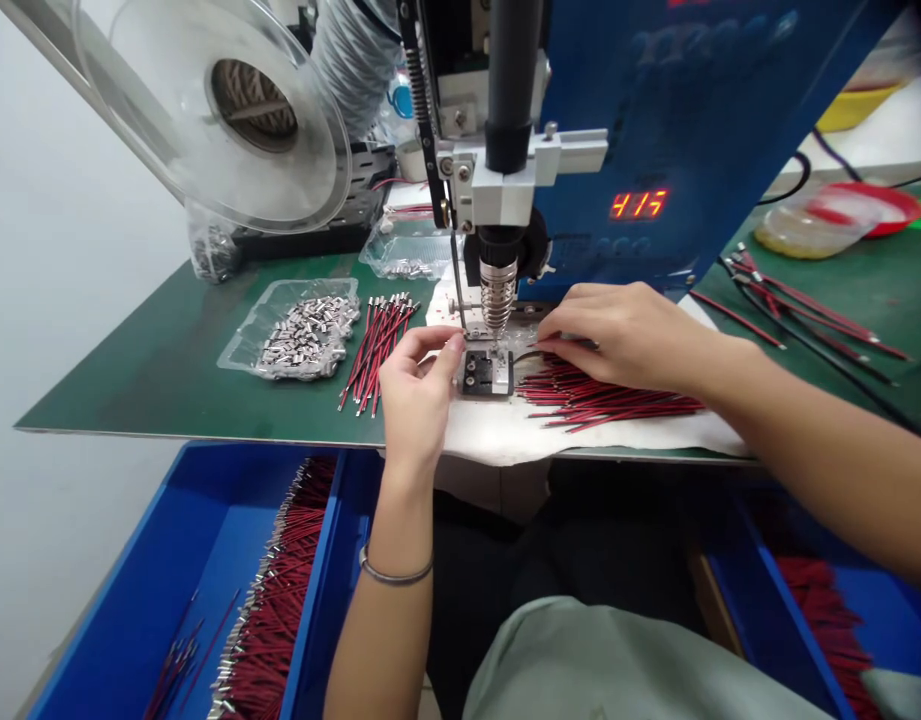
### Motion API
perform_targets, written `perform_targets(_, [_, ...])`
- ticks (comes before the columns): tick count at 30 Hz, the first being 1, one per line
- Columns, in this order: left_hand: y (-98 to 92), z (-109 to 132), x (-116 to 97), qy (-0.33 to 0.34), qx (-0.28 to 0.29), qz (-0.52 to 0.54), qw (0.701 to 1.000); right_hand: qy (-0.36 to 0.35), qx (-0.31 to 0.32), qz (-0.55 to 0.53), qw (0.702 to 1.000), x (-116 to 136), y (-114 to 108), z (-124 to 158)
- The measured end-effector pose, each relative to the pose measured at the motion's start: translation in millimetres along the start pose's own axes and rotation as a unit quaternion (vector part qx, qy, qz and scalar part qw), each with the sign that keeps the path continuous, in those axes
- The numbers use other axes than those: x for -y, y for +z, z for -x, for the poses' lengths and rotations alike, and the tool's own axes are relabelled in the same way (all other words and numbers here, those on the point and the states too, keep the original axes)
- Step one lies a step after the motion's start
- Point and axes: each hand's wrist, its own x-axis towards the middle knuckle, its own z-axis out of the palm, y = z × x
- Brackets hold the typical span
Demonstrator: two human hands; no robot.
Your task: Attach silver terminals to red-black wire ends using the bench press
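Note:
My left hand (421,385) is closed in a pinch at the left side of a small black fixture block (478,372). What lies between its thumb and forefinger is too small to make out. On the other side, my right hand (621,335) pinches a thin wire (530,355) that runs toward the block. The soldering head (497,285), with a spring around its tip, points down right above the block. Beneath my right hand a pile of red and black wires (610,400) rests on a white cloth (497,440).
A clear tray of small metal connectors (310,335) and a bundle of wires with connectors (377,350) lie to the left. The blue machine (580,120) reads 415. Blue bins (197,500) of wires sit below the green table (152,380). A reel (152,120) hangs upper left.

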Motion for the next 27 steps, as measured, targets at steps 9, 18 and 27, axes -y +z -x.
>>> perform_targets(9, [-3.1,5,2,0.026,0.029,-0.075,0.996,-0.004,-0.013,-0.138,0.990,5,6,-1])
perform_targets(18, [-0.1,5,-3,0.013,0.030,-0.090,0.995,0.049,-0.040,-0.146,0.987,7,13,-1])
perform_targets(27, [1.6,6,-4,0.011,0.030,-0.095,0.995,0.064,-0.016,-0.119,0.991,12,8,-2])
